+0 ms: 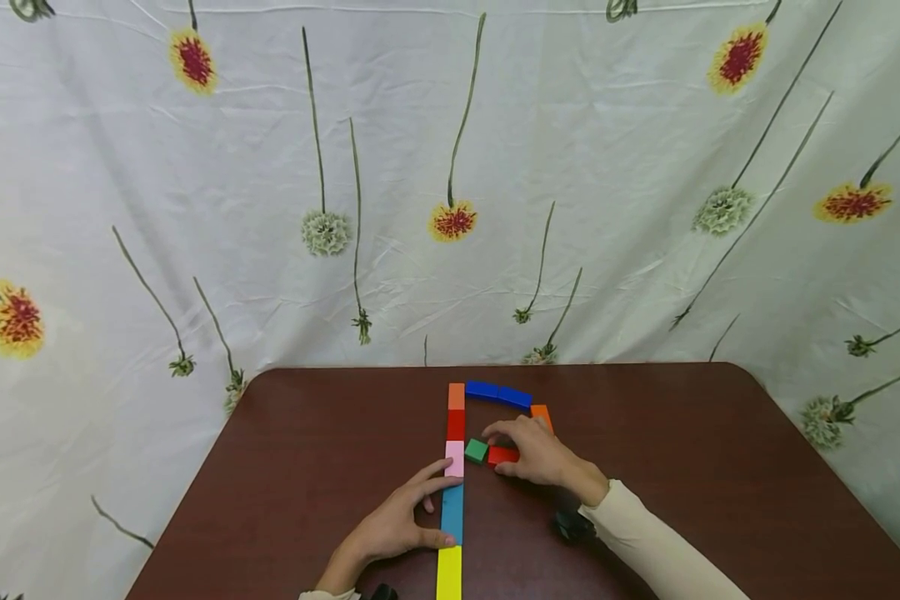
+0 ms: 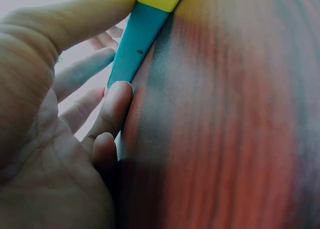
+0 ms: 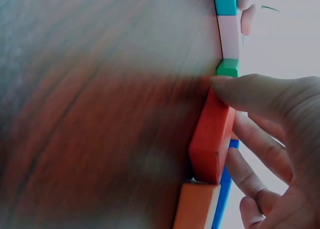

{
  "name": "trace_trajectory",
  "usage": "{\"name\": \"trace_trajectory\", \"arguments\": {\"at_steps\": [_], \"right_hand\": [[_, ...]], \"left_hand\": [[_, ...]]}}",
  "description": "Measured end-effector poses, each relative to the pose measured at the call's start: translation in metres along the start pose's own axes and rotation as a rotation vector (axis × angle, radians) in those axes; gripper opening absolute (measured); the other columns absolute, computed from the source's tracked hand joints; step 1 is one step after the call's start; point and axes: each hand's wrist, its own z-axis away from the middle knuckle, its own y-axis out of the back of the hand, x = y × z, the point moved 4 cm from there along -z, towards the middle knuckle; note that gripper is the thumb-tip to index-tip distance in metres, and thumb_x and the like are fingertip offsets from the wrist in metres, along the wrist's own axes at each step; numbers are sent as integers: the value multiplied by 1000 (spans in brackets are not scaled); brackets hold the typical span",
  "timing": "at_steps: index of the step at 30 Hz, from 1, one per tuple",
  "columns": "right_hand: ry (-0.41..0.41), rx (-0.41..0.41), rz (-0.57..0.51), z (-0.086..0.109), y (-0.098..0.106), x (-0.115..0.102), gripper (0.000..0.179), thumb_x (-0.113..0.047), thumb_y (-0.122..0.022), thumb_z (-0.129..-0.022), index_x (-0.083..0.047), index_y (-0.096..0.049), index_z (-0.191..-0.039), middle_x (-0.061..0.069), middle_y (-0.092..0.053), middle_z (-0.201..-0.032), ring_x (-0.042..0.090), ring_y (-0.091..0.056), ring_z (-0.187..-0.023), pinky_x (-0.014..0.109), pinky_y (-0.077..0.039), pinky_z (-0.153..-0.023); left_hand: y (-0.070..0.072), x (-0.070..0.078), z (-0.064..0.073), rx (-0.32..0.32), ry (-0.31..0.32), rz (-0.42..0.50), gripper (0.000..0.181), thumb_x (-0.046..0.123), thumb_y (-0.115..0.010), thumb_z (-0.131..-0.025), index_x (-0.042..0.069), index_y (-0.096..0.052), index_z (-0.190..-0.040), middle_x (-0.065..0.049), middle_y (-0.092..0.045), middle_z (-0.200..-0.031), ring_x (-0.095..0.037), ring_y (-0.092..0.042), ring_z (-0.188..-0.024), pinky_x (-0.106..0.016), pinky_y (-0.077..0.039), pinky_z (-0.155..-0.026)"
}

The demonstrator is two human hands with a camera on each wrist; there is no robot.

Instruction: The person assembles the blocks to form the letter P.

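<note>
My right hand [image 1: 542, 454] pinches a red block [image 1: 501, 456] between thumb and fingers, right beside a small green block [image 1: 476, 451]. That green block sits against the right side of a straight row, near its pink block [image 1: 456, 450]. My left hand [image 1: 393, 521] rests along the row's left side with fingers spread. One fingertip touches the pink block, and the thumb lies where the light blue block [image 2: 137, 44] meets the yellow block [image 1: 449, 575]. In the right wrist view, the thumb presses the near end of the held red block [image 3: 212, 129].
Farther up the row are another red block [image 1: 456, 425] and an orange-red block [image 1: 457, 396]. Two dark blue blocks [image 1: 498, 393] run right from its top to an orange block [image 1: 542, 414], forming a curve. Everything lies on a dark brown table [image 1: 330, 442] before a flowered cloth [image 1: 390, 275].
</note>
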Motion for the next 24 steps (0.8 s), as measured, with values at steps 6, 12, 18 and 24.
{"name": "trace_trajectory", "arguments": {"at_steps": [6, 12, 18, 24], "right_hand": [[44, 37, 7, 9, 13, 5, 42, -24, -82, -84, -13, -68, -123, 0, -71, -117, 20, -61, -107, 46, -34, -88], [93, 71, -19, 22, 26, 18, 23, -21, -82, -84, -17, -72, -104, -4, -72, -109, 18, -62, -101, 49, -30, -88], [91, 60, -55, 36, 31, 33, 20, -19, -82, -84, -16, -72, -101, -5, -71, -105, 21, -52, -92, 42, -26, -82], [64, 26, -27, 42, 30, 39, 22, -14, -81, -85, -16, -71, -105, -3, -71, -108, 18, -50, -93, 38, -27, -80]], "left_hand": [[-1, 1, 0, -2, -10, -9, 71, 33, -84, -81, 20, -55, -144, -5, -30, -163, -13, -47, -98, -24, -41, -81], [0, 0, 0, 2, -5, -8, 70, 32, -84, -81, 21, -55, -144, -5, -29, -163, -13, -47, -100, -24, -42, -81], [0, -1, 0, 2, -5, -6, 70, 32, -84, -81, 22, -55, -144, -4, -29, -163, -13, -47, -100, -24, -42, -80], [0, 0, 1, -3, -6, -4, 70, 32, -84, -82, 20, -54, -144, -5, -29, -162, -13, -47, -100, -24, -42, -80]]}}
